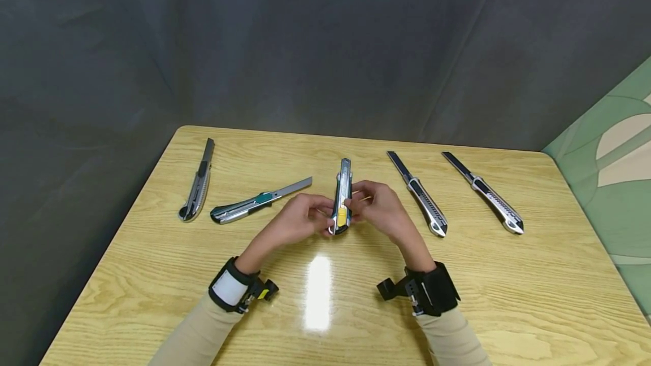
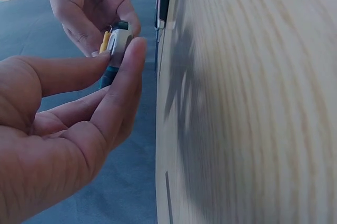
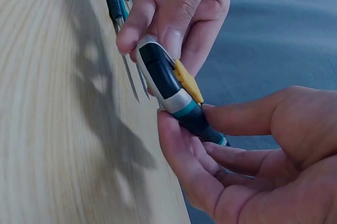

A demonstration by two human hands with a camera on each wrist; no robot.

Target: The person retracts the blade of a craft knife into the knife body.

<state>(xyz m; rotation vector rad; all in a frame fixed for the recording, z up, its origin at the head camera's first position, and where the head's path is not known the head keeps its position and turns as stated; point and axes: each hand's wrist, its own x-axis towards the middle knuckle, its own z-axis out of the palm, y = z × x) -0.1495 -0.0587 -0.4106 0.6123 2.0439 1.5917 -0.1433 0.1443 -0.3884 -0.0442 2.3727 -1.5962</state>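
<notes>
Both hands hold a snap-off utility knife [image 1: 344, 182] upright in the middle of the head view, its silver face and yellow slider [image 1: 342, 217] toward me. My left hand [image 1: 297, 220] pinches its lower end between thumb and fingers. Higher up on the other side, my right hand [image 1: 380, 208] grips it with the thumb near the slider. The right wrist view shows the dark body [image 3: 160, 71] with a silver and teal band, held over the table and casting a shadow with the hands. My fingers hide parts of the handle.
On the wooden table [image 1: 315, 343] lie a grey cutter [image 1: 197, 191] at far left and a dark green cutter [image 1: 249, 206] beside my left hand. Two silver-and-black cutters [image 1: 429, 208] lie on the right. All four have blades extended. A dark curtain [image 1: 325, 44] hangs behind.
</notes>
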